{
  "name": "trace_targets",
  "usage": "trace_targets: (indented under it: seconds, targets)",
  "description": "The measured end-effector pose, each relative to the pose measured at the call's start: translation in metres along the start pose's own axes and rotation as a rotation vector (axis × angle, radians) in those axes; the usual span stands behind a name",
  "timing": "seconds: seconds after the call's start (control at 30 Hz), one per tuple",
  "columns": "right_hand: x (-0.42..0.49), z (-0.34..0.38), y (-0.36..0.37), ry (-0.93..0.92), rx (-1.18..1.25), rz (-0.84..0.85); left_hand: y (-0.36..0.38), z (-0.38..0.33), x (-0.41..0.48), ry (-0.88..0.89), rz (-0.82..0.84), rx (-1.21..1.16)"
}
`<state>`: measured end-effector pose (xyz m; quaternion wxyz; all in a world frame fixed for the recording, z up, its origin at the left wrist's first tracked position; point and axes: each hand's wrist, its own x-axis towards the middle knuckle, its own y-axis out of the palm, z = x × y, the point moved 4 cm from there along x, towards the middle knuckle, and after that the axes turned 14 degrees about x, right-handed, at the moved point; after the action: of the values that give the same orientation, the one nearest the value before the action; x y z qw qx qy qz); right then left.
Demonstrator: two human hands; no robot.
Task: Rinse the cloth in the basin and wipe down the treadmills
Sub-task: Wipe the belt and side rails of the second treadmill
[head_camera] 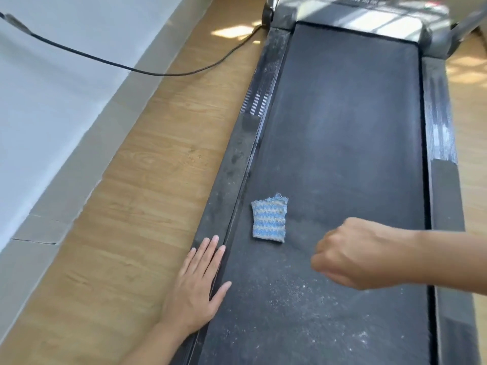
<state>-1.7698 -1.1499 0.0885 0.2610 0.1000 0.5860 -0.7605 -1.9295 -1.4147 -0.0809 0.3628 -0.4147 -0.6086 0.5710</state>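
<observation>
A small folded cloth with blue and grey stripes lies flat on the dusty black treadmill belt, near its left edge. My left hand rests flat, fingers spread, across the treadmill's left side rail and the floor beside it. My right hand hovers over the belt just right of the cloth, fingers curled into a fist, not touching the cloth. Nothing shows in that fist. White specks of dust dot the belt near me.
A wooden floor runs along the left of the treadmill, bounded by a white wall. A black power cable hangs from the wall to the treadmill's front. The right side rail and frame uprights stand at the top.
</observation>
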Motion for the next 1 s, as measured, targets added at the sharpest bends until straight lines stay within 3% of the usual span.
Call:
trace_targets:
  seconds: [0.07, 0.17, 0.27, 0.33, 0.43, 0.57, 0.67, 0.73, 0.9, 1.0]
  targets:
    - [0.012, -0.009, -0.005, 0.094, 0.05, 0.085, 0.003, 0.001, -0.002, 0.011, -0.022, -0.006]
    - [0.057, -0.023, -0.007, 0.249, 0.164, -0.137, 0.007, 0.006, -0.003, 0.012, -0.029, -0.006]
    - [0.097, -0.033, 0.024, 0.454, 0.577, -0.401, 0.007, 0.007, -0.004, 0.018, -0.034, -0.009]
    - [0.119, -0.032, 0.049, 0.591, 0.695, -0.447, 0.007, 0.003, -0.006, 0.02, -0.038, -0.02]
    - [0.146, -0.044, 0.068, 0.69, 0.641, -0.497, 0.008, 0.003, -0.002, 0.014, -0.058, -0.023]
    - [0.165, -0.057, 0.068, 0.708, 0.573, -0.66, 0.009, 0.007, -0.004, 0.012, -0.081, 0.019]
    - [0.181, -0.054, 0.053, 0.621, 0.396, -0.875, 0.009, 0.007, -0.004, 0.014, -0.116, 0.03]
    - [0.188, -0.051, 0.053, 0.659, 0.369, -0.842, 0.009, 0.01, 0.0, 0.014, -0.119, 0.04]
    - [0.17, 0.025, 0.104, 0.454, 0.401, -0.796, 0.013, 0.007, -0.006, 0.009, -0.11, 0.048]
    - [0.149, 0.078, 0.131, 0.294, 0.459, -0.66, 0.011, 0.009, -0.006, 0.01, -0.105, 0.032]
